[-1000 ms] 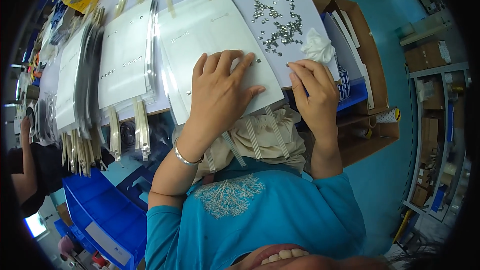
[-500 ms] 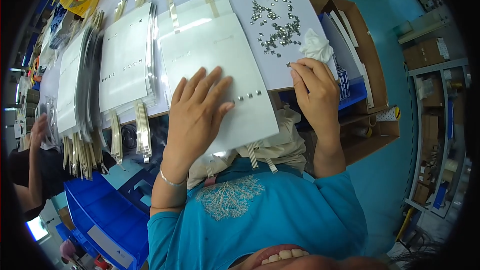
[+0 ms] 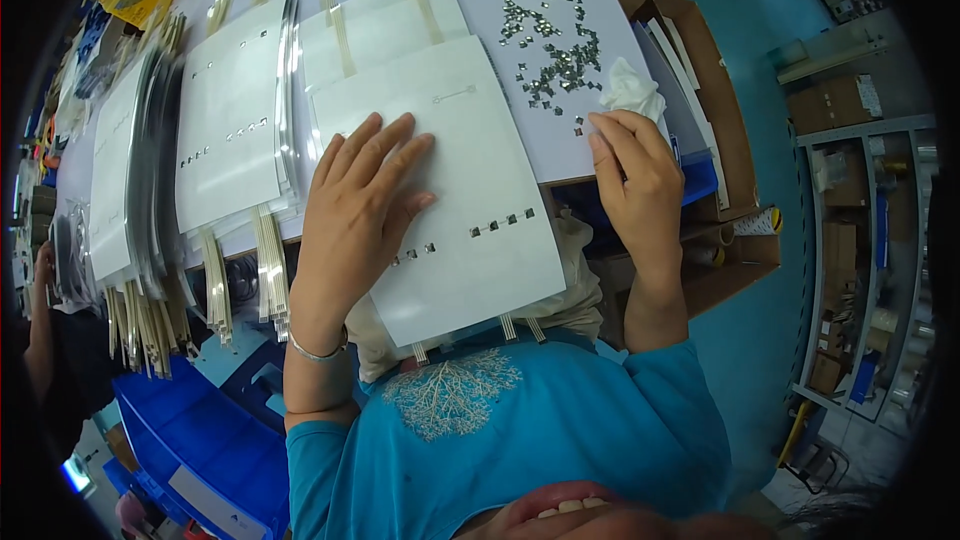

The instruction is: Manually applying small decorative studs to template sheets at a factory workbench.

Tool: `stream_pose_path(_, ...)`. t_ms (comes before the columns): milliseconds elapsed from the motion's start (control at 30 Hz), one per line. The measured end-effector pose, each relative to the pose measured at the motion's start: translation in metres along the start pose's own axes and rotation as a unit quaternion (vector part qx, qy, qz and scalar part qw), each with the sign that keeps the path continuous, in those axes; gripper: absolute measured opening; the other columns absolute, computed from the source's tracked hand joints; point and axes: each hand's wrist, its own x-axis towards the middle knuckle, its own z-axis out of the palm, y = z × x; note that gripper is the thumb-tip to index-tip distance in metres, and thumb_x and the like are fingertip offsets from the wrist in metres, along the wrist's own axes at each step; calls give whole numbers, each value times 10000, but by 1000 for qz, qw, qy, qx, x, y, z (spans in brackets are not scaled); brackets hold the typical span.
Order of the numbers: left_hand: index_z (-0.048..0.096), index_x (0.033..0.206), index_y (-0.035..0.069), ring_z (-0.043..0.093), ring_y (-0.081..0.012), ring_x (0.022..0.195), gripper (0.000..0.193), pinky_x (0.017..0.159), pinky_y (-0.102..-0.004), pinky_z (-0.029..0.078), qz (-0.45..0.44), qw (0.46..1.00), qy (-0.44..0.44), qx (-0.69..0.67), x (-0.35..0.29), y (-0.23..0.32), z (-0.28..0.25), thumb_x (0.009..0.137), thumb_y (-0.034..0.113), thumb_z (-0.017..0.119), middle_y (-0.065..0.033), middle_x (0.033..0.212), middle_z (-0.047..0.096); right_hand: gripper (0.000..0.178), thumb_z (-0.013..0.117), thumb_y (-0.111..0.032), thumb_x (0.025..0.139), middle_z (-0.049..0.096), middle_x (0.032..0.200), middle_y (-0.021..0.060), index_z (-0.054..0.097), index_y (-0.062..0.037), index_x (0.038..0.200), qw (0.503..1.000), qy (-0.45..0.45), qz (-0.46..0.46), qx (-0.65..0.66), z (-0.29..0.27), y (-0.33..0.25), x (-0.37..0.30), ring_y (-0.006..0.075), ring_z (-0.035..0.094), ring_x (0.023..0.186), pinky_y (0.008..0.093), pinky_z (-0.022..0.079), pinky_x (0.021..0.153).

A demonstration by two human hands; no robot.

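My left hand [image 3: 350, 205] lies spread on a white flexible sheet [image 3: 470, 290], which extends over the table's near edge toward my lap. Beside its thumb, a row of small dark square metal pieces [image 3: 492, 229] sits on the sheet, partly hidden by the hand. At the table's right edge is my right hand [image 3: 640, 175], its fingers curled, thumb and index fingertip a little apart with nothing visible between them. Just left of those fingertips, a single small metal piece [image 3: 578, 131] rests on the table. Farther back, many similar loose pieces [image 3: 560, 65] are scattered.
A crumpled white cloth [image 3: 632, 88] lies beyond my right hand. Stacked sheets [image 3: 235, 110] with ribbon-like tails [image 3: 270, 270] stand to the left. Cardboard boxes [image 3: 710, 70] are at the right, and a blue bin [image 3: 200, 440] at the lower left. Another person's arm [image 3: 40, 330] shows far left.
The sheet has shifted slightly, and more of its metal row shows. My left hand has moved left and a little nearer. The right thumb and index fingertip have parted slightly beside the single piece.
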Motion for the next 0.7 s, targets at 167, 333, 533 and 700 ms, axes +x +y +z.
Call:
stream_pose_path(167, 682, 1477, 159, 544, -351, 1489, 556, 1252, -540, 420, 6, 1000, 1, 28, -9, 10, -2, 951, 302, 789, -56, 1558, 643, 173, 751, -64, 1005, 765, 1127, 128, 802, 4, 1156, 999, -19, -11, -23, -1, -6, 6, 297, 752, 1013, 388, 596, 868)
stream_pose_path(333, 682, 1474, 153, 536, -354, 1493, 595, 1246, -535, 427, -40, 999, -1, -36, 0, 9, 1, 922, 327, 816, -77, 1550, 638, 163, 750, -54, 998, 770, 1129, 121, 811, -7, 1142, 998, -44, -26, -38, -1, -4, 12, 282, 749, 991, 376, 594, 842)
stream_pose_path(533, 681, 1448, 145, 493, -369, 1517, 564, 1282, -557, 366, 17, 999, 36, -11, 2, -1, 12, 952, 384, 805, -99, 1546, 617, 291, 768, 9, 946, 748, 1318, 131, 823, -50, 1226, 996, -62, -66, 27, 5, -26, 28, 286, 704, 1085, 369, 587, 884)
stream_pose_path(700, 690, 1431, 150, 496, -355, 1519, 548, 1287, -554, 353, 14, 999, 34, -14, 3, -3, 11, 959, 407, 792, -86, 1544, 620, 321, 792, -14, 918, 704, 1409, 136, 828, -75, 1232, 976, -89, -182, 78, 41, -35, 51, 338, 665, 1199, 419, 563, 987)
